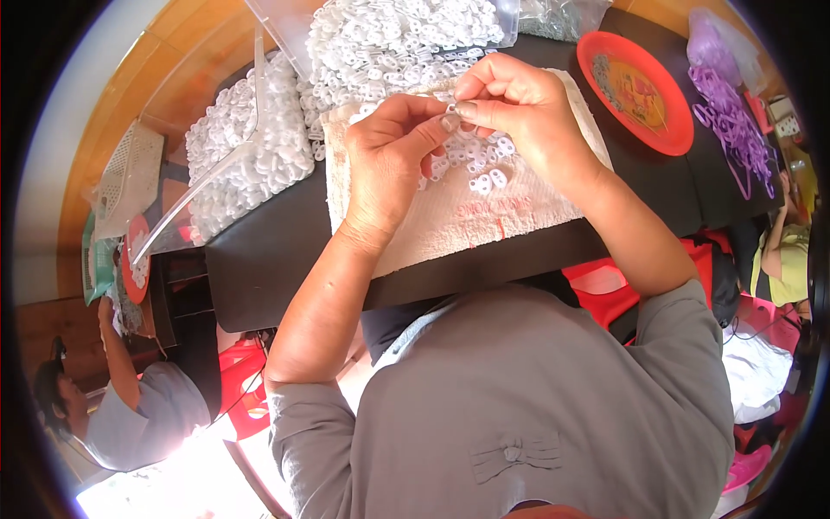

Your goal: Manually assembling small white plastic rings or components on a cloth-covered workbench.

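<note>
Your left hand and right hand meet fingertip to fingertip over the middle of the table, both pinched narrow on one small white plastic piece; thumb and forefinger of each hand close on it from either side, and it is too small and too covered to tell its exact shape. Just below the pinch, toward six o'clock, a loose scatter of the same white loop-shaped pieces lies on a white towel, coarse and nubbly, with a faint red marking near its front edge. The towel is spread on a matte black table top. At twelve o'clock from your hands a large heap of white pieces spills out of a clear plastic bag, touching the towel's far edge. At nine to ten o'clock a second heap sits in another clear bag. At two o'clock lies a round red plate, glossy, with something yellowish on it, and beyond it at three o'clock a tangle of thin purple bands. Another person sits low at eight o'clock, well apart.
</note>
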`<state>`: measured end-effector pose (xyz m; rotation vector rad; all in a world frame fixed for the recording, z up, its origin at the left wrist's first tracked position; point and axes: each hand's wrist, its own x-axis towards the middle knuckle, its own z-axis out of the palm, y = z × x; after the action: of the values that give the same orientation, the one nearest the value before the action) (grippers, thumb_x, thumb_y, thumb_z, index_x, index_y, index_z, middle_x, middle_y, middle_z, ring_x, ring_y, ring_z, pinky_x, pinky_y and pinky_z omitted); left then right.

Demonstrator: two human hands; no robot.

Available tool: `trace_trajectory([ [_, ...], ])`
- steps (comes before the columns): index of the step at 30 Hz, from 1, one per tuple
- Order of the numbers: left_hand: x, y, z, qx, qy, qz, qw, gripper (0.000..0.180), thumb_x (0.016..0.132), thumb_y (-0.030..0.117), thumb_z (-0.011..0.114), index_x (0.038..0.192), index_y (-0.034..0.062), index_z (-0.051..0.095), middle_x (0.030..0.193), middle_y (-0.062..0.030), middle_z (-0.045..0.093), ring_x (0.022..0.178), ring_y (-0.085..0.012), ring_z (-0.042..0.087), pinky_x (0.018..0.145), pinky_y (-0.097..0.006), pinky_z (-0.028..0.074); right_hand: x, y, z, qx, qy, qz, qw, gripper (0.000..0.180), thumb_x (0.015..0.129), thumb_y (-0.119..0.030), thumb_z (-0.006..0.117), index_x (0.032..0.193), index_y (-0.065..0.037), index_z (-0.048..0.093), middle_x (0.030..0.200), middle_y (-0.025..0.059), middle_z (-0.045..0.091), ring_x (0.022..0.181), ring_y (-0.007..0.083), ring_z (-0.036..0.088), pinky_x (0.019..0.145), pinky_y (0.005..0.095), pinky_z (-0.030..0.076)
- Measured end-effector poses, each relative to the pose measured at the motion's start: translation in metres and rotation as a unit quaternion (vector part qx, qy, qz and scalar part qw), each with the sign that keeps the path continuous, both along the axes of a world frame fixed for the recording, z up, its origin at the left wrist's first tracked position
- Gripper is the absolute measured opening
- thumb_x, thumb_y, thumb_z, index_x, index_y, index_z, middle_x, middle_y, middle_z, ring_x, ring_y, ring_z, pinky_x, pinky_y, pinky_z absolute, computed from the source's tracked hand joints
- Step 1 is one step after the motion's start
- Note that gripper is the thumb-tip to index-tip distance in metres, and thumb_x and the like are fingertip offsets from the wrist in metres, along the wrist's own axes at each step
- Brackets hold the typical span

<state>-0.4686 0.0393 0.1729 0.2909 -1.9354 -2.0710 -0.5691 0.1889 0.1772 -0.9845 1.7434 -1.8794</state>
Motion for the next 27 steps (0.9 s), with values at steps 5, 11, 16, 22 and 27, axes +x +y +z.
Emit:
trace_trajectory([
  [5, 0.000, 0.000, -0.001, 0.081, 0.012, 0.004, 0.997, 0.007, 0.086, 0.004, 0.068, 0.091, -0.0009, 0.066, 0.075, -0.0050, 0.065, 0.061, -0.0085, 0.056, 0.050, -0.022, 0.042, 0.003, -0.004, -0.005, -0.026, 0.013, 0.003, 1.000, 0.006, 0.088, 0.000, 0.063, 0.094, -0.002, 0.062, 0.088, 0.0017, 0.064, 0.080, 0.0077, 0.060, 0.067, 0.0229, 0.047],
  [11, 0.000, 0.001, -0.002, 0.126, 0.018, 0.006, 0.992, 0.009, 0.088, 0.003, 0.065, 0.094, -0.0026, 0.063, 0.077, -0.0086, 0.065, 0.061, -0.0121, 0.058, 0.051, -0.024, 0.043, 0.004, -0.006, -0.007, -0.044, 0.000, 0.002, 0.999, 0.007, 0.089, -0.001, 0.063, 0.096, -0.002, 0.063, 0.088, 0.0013, 0.065, 0.081, 0.0075, 0.060, 0.068, 0.0224, 0.047],
  [16, -0.001, -0.001, -0.003, 0.133, 0.013, 0.001, 0.991, 0.014, 0.089, 0.006, 0.063, 0.098, -0.0045, 0.061, 0.079, -0.0116, 0.065, 0.061, -0.0154, 0.060, 0.051, -0.026, 0.044, 0.005, -0.004, -0.002, -0.032, 0.004, -0.003, 0.999, 0.006, 0.090, -0.002, 0.063, 0.096, -0.001, 0.064, 0.089, 0.0010, 0.065, 0.082, 0.0073, 0.060, 0.069, 0.0224, 0.047],
  [22, -0.002, -0.005, -0.004, 0.211, 0.033, 0.001, 0.977, 0.009, 0.085, 0.005, 0.064, 0.092, -0.0015, 0.062, 0.074, -0.0106, 0.065, 0.055, -0.0146, 0.058, 0.047, -0.025, 0.043, -0.003, -0.002, -0.001, 0.005, 0.046, -0.012, 0.999, 0.006, 0.091, -0.003, 0.062, 0.095, 0.000, 0.064, 0.085, 0.0001, 0.062, 0.077, 0.0063, 0.056, 0.069, 0.0219, 0.046],
  [27, -0.002, -0.004, -0.004, 0.178, 0.021, 0.002, 0.984, 0.008, 0.085, 0.005, 0.065, 0.089, -0.0009, 0.063, 0.072, -0.0095, 0.065, 0.054, -0.0129, 0.058, 0.047, -0.024, 0.043, -0.004, -0.002, -0.002, 0.044, 0.098, -0.001, 0.994, 0.005, 0.091, -0.004, 0.061, 0.093, 0.001, 0.061, 0.080, -0.0013, 0.058, 0.074, 0.0058, 0.053, 0.068, 0.0220, 0.045],
])
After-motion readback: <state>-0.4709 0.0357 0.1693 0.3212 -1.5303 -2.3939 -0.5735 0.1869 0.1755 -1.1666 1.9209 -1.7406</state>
